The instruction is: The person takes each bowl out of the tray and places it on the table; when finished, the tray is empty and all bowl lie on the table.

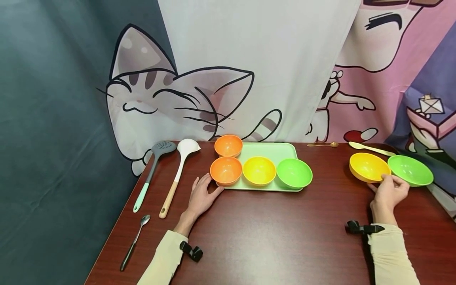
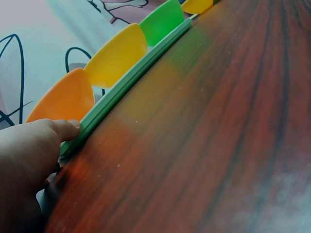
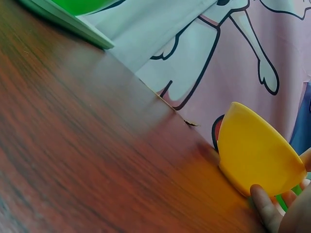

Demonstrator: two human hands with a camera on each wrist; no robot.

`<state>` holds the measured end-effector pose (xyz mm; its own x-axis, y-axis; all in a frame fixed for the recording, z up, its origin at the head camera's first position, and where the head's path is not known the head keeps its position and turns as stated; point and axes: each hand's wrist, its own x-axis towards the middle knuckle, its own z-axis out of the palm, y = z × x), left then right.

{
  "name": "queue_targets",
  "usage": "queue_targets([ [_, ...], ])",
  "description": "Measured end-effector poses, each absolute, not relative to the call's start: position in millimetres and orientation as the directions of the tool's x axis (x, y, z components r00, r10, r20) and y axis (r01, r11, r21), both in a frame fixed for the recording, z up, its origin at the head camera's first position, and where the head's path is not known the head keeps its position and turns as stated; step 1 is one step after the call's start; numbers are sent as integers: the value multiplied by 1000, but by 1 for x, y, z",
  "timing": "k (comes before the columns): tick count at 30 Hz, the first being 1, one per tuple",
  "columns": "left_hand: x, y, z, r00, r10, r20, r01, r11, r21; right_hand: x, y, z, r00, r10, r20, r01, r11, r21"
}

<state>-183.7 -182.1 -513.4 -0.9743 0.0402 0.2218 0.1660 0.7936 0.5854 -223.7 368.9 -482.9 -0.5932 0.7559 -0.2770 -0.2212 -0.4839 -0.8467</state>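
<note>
- Left hand [image 1: 201,198] flat on the dark red-brown wooden counter [image 1: 270,229], fingers straight and relaxed, nothing grasped; thumb tip touching the near left corner of the pale green rectangular plastic tray [image 1: 270,152].
- Left wrist view: thumb [image 2: 63,128] pressed against the tray's rim, just below the near orange plastic bowl [image 1: 226,170].
- On the tray: near orange bowl at front left, second orange plastic bowl [image 1: 228,145] behind it, yellow plastic bowl [image 1: 259,170] at front middle, green plastic bowl [image 1: 294,173] at front right, overhanging the tray's edge.
- Right hand [image 1: 390,192] at the near rim of the loose yellow plastic bowl [image 1: 368,166], off the tray, well right of it on the counter; fingers curled onto the rim, thumb against the side.
- Right wrist view: fingertips [image 3: 262,204] under the bowl's lower wall, bowl tilted.
- Loose green plastic bowl [image 1: 410,170] just right of it, touching or nearly so; cannot tell which.
- Left of tray: grey slotted spatula with mint handle [image 1: 154,172], white ladle with wooden handle [image 1: 178,174], metal spoon with dark handle [image 1: 134,241].
- Far edge: small brown spoon [image 1: 323,145], cream plastic knife [image 1: 370,149].
</note>
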Motion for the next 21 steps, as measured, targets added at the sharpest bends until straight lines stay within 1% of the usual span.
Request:
queue_targets([
  [21,-183,-182,-511,-977,37,212,159,789,594,-222,369,-486,-602,749,-277,-195,-475,-858],
])
